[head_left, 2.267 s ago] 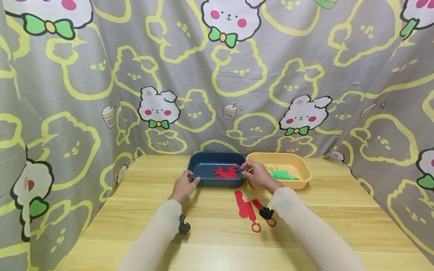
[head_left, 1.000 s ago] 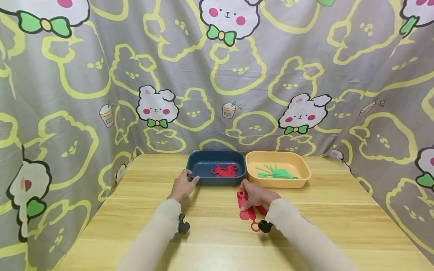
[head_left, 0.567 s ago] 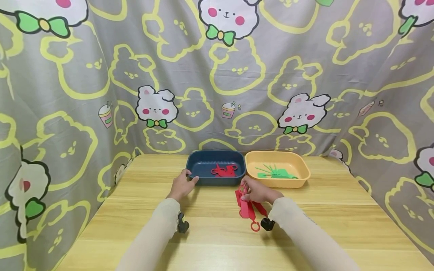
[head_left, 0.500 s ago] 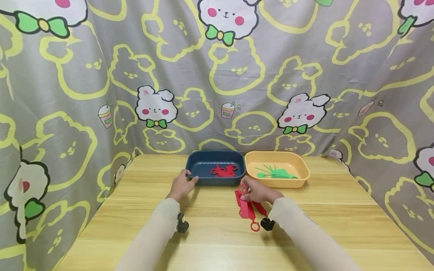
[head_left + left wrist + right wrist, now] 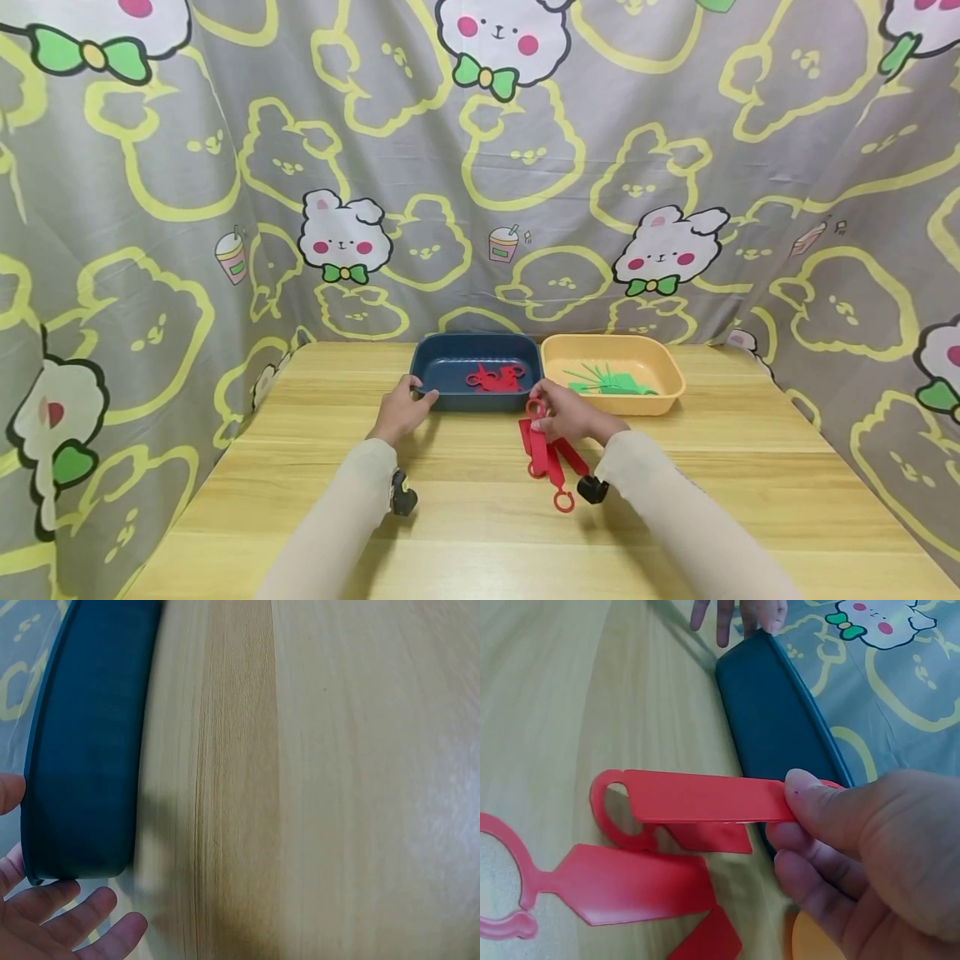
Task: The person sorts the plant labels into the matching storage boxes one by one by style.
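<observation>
My right hand [image 5: 566, 410] pinches a red plastic tag [image 5: 705, 798] between thumb and fingers. Its ring end [image 5: 535, 407] shows by the fingertips, its flat strip slanting down. Below it on the table lie more red tags, with a pointed tag [image 5: 641, 889] and its open hook ring [image 5: 564, 501] nearest. My left hand [image 5: 401, 411] holds the left front corner of the dark blue bin [image 5: 480, 402], thumb at the front rim and the other fingers along the end wall. Several red tags [image 5: 497, 379] lie heaped inside that bin.
Right of the blue bin, side by side with it, stands a yellow bin [image 5: 630, 405] holding green pieces [image 5: 615, 383], some long and thin. Both stand at the back of the wooden table [image 5: 465, 533], before a patterned grey curtain [image 5: 420, 275].
My right hand has come from the blue bin's right end down to the tags on the table, taken hold of one and lifted it slightly. The left hand has stayed at its corner.
</observation>
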`<action>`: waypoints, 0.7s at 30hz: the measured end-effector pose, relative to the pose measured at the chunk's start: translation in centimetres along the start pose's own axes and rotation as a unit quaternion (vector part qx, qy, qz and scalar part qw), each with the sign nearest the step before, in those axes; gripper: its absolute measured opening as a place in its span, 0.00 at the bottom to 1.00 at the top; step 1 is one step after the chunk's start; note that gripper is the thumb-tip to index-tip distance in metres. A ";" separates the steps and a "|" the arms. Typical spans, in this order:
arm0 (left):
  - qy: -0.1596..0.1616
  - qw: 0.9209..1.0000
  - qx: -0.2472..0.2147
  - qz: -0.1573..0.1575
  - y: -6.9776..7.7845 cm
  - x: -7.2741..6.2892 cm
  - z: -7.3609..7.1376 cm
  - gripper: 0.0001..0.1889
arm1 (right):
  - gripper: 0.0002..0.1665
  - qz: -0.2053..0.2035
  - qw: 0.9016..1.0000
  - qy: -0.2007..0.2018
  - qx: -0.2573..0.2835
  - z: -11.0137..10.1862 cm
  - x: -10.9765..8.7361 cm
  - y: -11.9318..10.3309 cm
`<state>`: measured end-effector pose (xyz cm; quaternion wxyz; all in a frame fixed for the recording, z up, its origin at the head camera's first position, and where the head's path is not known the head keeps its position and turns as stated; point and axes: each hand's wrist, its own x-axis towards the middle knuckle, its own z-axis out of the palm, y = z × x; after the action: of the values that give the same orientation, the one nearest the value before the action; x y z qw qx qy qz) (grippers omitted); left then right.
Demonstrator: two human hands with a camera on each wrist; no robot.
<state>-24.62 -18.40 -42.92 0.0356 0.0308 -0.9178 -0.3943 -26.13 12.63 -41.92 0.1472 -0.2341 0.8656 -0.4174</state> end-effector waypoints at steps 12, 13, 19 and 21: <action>0.006 1.000 -0.006 0.003 -0.1 0.0 0.1 0.22 | 0.23 -0.069 0.994 0.060 -0.052 -0.5 0.3 -0.4; 0.006 1.000 -0.006 0.003 -0.1 0.0 0.1 0.22 | 0.23 -0.069 0.995 0.061 -0.048 -0.5 0.3 -0.4; 0.007 1.000 -0.002 0.003 -0.1 -0.1 0.0 0.23 | 0.22 -0.058 0.996 0.066 -0.011 -0.5 0.5 -0.9; 0.005 1.000 -0.001 0.002 -0.1 -0.1 0.1 0.23 | 0.23 -0.058 0.996 0.070 -0.004 -0.5 0.6 -1.0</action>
<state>-24.57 -18.42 -43.02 0.0412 0.0308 -0.9172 -0.3951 -26.57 12.10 -40.88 0.0610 -0.2543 0.8603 -0.4376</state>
